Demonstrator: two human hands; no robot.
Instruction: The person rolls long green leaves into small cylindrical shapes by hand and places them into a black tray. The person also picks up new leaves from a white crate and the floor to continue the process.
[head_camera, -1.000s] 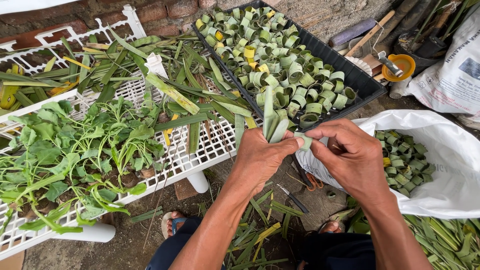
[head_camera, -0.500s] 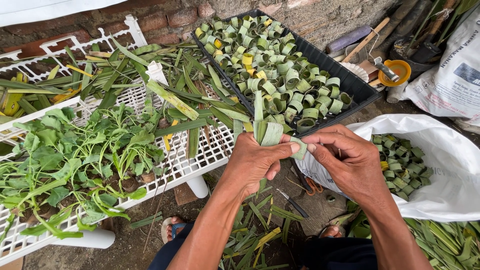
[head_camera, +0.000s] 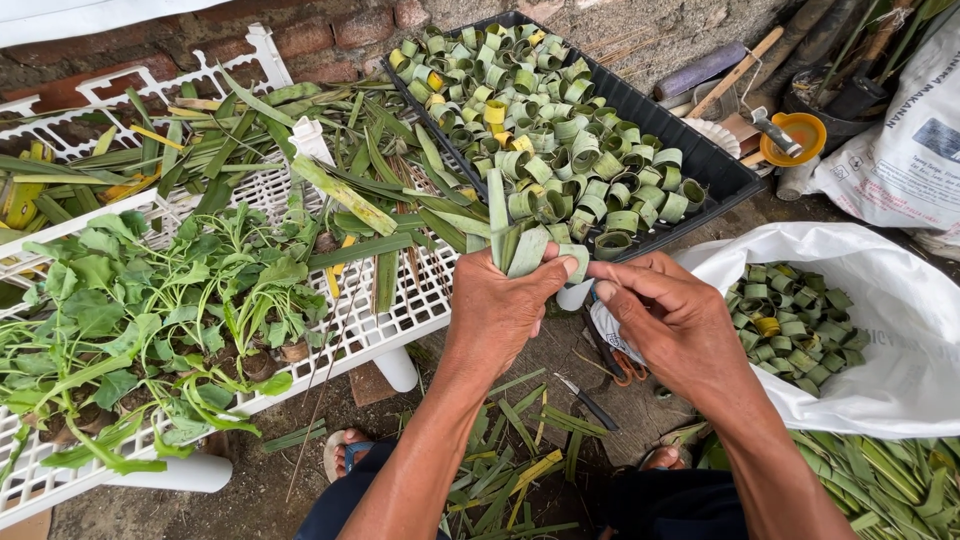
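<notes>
Left hand (head_camera: 500, 310) is closed round a bunch of leaf strips (head_camera: 515, 240), which now stands lower and nearer the white plastic rack (head_camera: 400, 310) than a second ago; right hand (head_camera: 670, 315) has pinched down on the curled end of one strip (head_camera: 578, 262), so a new ring looks nearly formed. Black tray (head_camera: 720, 165) of finished leaf rings (head_camera: 560, 130) sits just behind the hands, white sack (head_camera: 900, 330) with more rings to the right, leafy plants (head_camera: 150, 300) on the rack at left.
</notes>
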